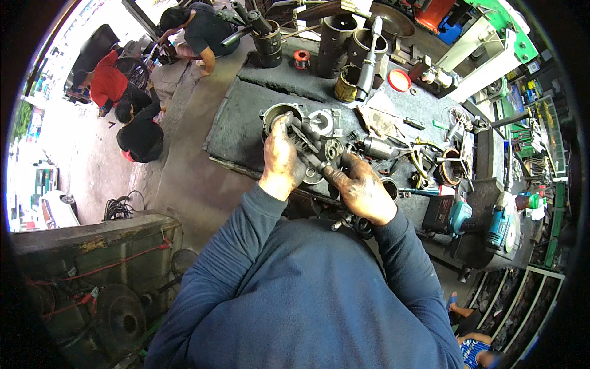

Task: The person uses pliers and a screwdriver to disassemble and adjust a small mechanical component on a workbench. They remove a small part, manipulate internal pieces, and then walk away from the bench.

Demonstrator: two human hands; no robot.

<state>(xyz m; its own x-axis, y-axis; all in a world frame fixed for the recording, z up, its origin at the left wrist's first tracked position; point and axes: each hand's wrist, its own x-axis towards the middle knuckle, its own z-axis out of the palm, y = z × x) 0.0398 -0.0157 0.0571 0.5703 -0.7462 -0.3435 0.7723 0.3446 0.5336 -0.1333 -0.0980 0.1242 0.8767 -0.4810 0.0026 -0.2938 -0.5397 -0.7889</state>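
Note:
Both my hands are dark with grease and meet over the near edge of the workbench. My left hand (282,157) is closed around the ribbed end of a dark metal shaft (314,158). The fingers of my right hand (366,189) wrap the shaft's other, narrower end. Right behind them on the bench stands a round metal housing (270,115), open at the top, with a lighter cast metal part (332,120) beside it. A small cylindrical motor (376,148) lies to the right of these. My fingers hide part of the shaft.
Tall metal cylinders (335,46) and a can of tools (267,49) stand at the bench's back. A red spool (301,59) sits between them. Loose wires and a copper-coloured ring (450,167) lie right, near a teal angle grinder (503,222). Several people crouch at far left.

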